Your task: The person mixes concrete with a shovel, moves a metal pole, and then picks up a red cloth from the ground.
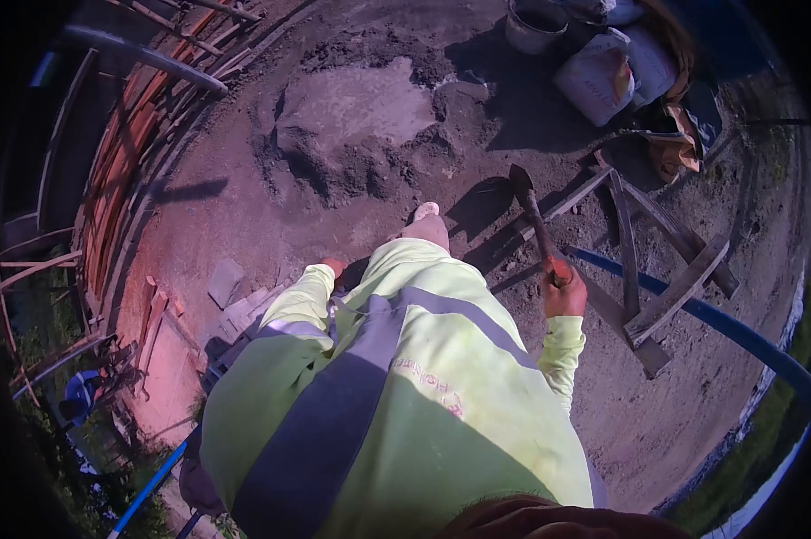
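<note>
Dark, slim tool [533, 220], tilted, flat head uppermost.

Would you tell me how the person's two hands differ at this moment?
The right hand grips the long tool handle; the left hand hides its grip. The right hand is out to the side, in full view; the left hand sits close by the leg, mostly covered. Both come from yellow sleeves.

The right hand [562, 292] grips perhaps a shovel [533, 218].

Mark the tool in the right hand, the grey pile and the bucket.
tool [533, 216]: head view, on the handle above the right hand [564, 292].
grey pile [356, 112]: head view, on its flat top.
bucket [527, 38]: head view, on its side wall.
</note>
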